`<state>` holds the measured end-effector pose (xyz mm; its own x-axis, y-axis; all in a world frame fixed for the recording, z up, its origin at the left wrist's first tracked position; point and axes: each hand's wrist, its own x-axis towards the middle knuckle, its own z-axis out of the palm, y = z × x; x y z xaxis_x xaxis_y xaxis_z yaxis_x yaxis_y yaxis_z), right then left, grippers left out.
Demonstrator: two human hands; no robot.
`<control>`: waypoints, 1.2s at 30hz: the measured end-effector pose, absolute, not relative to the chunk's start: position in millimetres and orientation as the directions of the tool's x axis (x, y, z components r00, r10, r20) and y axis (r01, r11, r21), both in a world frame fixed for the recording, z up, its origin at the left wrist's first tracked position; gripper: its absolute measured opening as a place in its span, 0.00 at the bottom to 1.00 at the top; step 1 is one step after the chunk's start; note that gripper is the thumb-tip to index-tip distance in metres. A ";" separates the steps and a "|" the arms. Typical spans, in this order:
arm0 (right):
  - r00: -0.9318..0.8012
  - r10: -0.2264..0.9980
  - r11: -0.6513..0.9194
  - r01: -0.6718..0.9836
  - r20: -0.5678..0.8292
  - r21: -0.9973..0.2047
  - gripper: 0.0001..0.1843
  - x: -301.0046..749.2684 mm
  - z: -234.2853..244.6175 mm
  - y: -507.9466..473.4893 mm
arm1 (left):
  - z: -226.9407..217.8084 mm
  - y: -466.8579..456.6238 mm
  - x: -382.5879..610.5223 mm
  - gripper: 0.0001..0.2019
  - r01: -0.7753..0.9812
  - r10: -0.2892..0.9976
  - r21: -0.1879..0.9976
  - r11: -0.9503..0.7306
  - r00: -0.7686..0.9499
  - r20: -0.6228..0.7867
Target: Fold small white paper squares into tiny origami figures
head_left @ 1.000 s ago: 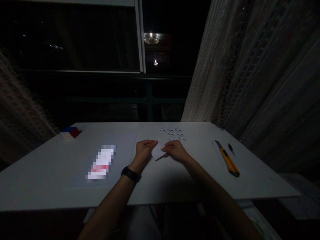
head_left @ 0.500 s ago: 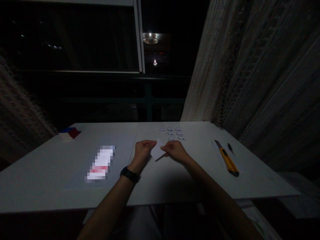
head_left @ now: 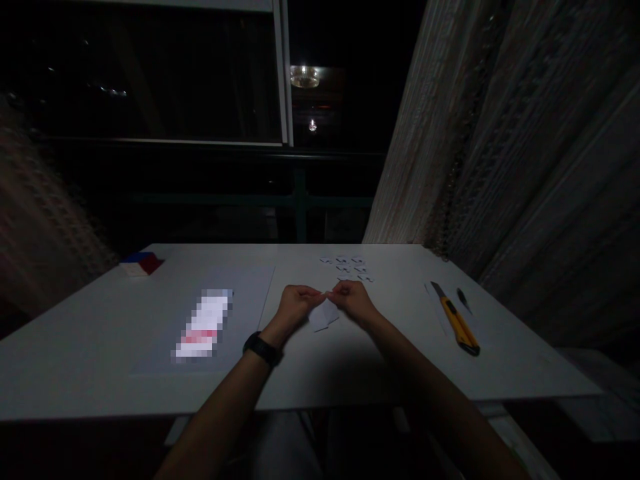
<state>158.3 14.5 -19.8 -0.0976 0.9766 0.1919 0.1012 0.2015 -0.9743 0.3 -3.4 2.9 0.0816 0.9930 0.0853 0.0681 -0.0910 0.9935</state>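
A small piece of white paper with a crease down it is pinched at its top edge between both hands, above the middle of the table. My left hand, with a black band on the wrist, grips it from the left. From the right, my right hand holds the same edge, its fingertips almost meeting the left ones. Just beyond the hands, several small white paper pieces with dark marks lie in rows on the table.
On the white table, a yellow utility knife and a small dark pointed tool lie at the right. A lit, blurred-out screen rests on a large pale sheet at the left. A colored cube stands at the far left.
The paper has turned and hangs lower between the hands, now showing a crease. My fingertips have come closer together at its top edge.
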 end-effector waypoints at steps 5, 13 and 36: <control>-0.051 0.971 0.237 0.102 0.233 -0.966 0.13 154.1 -19.6 13.9 | 2.4 -2.5 0.6 0.14 0.092 0.991 0.989 -0.115 0.077 0.108; 0.028 0.977 0.210 0.026 0.211 -0.977 0.15 149.4 -16.5 10.9 | -1.0 -0.3 0.3 0.14 0.127 0.988 0.984 -0.127 0.102 0.114; 0.011 1.000 0.016 -0.168 0.014 -0.986 0.18 156.2 -12.1 11.2 | 4.3 0.5 -5.5 0.15 -0.209 0.996 0.975 0.072 0.066 -0.060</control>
